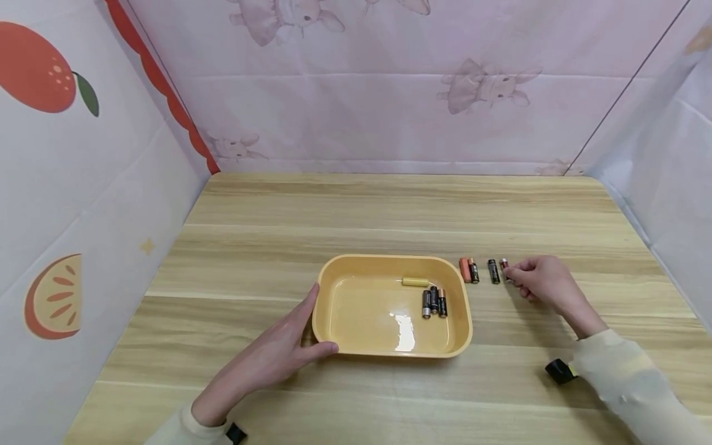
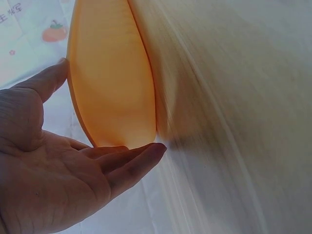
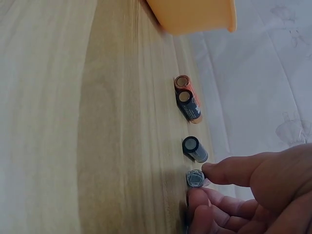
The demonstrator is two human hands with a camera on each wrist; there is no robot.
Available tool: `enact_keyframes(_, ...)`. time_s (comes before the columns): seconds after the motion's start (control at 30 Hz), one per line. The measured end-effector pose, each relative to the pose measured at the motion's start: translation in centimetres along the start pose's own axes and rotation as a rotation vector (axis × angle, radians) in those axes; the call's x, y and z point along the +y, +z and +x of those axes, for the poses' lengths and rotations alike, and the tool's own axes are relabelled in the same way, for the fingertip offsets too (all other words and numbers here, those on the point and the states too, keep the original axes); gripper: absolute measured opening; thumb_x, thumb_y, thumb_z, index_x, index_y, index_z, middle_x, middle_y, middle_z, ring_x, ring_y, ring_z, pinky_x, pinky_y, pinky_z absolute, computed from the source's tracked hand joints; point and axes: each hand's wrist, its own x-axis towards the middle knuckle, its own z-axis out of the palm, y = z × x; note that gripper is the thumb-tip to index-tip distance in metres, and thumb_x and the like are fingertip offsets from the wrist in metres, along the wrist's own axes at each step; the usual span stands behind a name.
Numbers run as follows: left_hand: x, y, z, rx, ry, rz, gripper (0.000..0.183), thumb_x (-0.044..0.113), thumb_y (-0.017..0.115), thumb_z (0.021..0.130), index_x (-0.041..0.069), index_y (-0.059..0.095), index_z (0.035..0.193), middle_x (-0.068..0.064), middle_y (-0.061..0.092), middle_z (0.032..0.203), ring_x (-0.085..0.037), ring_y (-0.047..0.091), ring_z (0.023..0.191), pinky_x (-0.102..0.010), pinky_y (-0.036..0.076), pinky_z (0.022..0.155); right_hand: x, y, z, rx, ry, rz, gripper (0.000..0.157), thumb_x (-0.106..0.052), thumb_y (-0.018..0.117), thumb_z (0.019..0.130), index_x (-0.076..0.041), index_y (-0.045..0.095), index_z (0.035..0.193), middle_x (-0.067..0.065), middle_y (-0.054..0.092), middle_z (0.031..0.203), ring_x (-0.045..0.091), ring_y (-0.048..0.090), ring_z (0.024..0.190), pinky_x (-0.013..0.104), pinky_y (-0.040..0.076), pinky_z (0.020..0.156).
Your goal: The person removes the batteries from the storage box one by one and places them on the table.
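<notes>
My left hand [image 1: 276, 349] rests against the left end of a yellow plastic tray [image 1: 356, 355], thumb at its front corner. In the left wrist view the fairly straight fingers [image 2: 131, 170] touch the outside of the wall. Inside the tray lie a yellow battery [image 1: 415, 282] and, beside it, several black ones [image 1: 434, 300]. To the right of the tray, my right hand [image 1: 547, 283] pinches a red battery [image 1: 504, 264] between thumb and fingers, low at the table. Left of it stands apart a black battery [image 3: 194, 148] lying on the wood.
An orange battery [image 1: 465, 270] and a black-and-copper battery [image 1: 474, 271] lie side by side near the tray's right rim. The wooden table [image 1: 389, 213] meets a pink printed cloth [image 1: 361, 117] at the back. Cloth walls also border both sides.
</notes>
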Motion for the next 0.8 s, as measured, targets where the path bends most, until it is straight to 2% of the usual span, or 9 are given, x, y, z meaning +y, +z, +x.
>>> enact_keyframes(0.13, 0.0, 0.0, 0.0, 0.004, 0.010, 0.002, 0.109, 0.047, 0.077, 0.093, 0.007, 0.006, 0.166, -0.012, 0.018, 0.170, -0.029, 0.028, 0.151, -0.052, 0.028, 0.120, -0.2, 0.0, -0.2, -0.004, -0.003, -0.005, 0.032, -0.025, 0.065, 0.104, 0.006, 0.073, 0.099, 0.001, 0.064, 0.066, 0.012, 0.058, 0.059, 0.027, 0.050, 0.051)
enact_keyframes(0.37, -0.1, 0.1, 0.1, 0.011, 0.019, 0.000, 0.109, 0.045, 0.077, 0.093, 0.005, 0.007, 0.166, -0.013, 0.018, 0.169, -0.030, 0.029, 0.151, -0.052, 0.029, 0.119, -0.1, 0.0, -0.3, 0.013, 0.016, -0.050, 0.045, -0.038, 0.059, 0.106, 0.002, 0.071, 0.088, 0.000, 0.064, 0.065, 0.014, 0.059, 0.059, 0.028, 0.048, 0.051)
enact_keyframes(0.53, -0.2, 0.1, 0.1, 0.008, 0.018, -0.001, 0.109, 0.046, 0.077, 0.093, 0.006, 0.007, 0.166, -0.013, 0.018, 0.169, -0.030, 0.029, 0.151, -0.052, 0.029, 0.119, -0.1, -0.1, -0.4, 0.007, 0.027, -0.071, 0.050, -0.044, 0.056, 0.107, 0.000, 0.070, 0.088, 0.001, 0.066, 0.068, 0.016, 0.060, 0.062, 0.029, 0.048, 0.054)
enact_keyframes(0.67, -0.2, 0.2, 0.1, 0.006, 0.014, -0.001, 0.109, 0.047, 0.077, 0.093, 0.006, 0.006, 0.166, -0.012, 0.019, 0.169, -0.029, 0.030, 0.151, -0.052, 0.029, 0.119, -0.7, -0.6, -0.8, -0.001, 0.001, -0.099, 0.053, -0.047, 0.054, 0.107, 0.003, 0.070, 0.099, 0.004, 0.066, 0.076, 0.019, 0.060, 0.070, 0.031, 0.048, 0.059)
enact_keyframes(0.8, -0.2, 0.2, 0.1, 0.006, 0.011, 0.003, 0.109, 0.047, 0.076, 0.093, 0.008, 0.006, 0.167, -0.011, 0.019, 0.169, -0.029, 0.030, 0.150, -0.052, 0.030, 0.119, -2.4, -1.5, -1.3, 0.003, -0.067, -0.122, 0.053, -0.042, 0.053, 0.108, 0.009, 0.066, 0.118, 0.018, 0.070, 0.096, 0.024, 0.064, 0.081, 0.034, 0.055, 0.065)
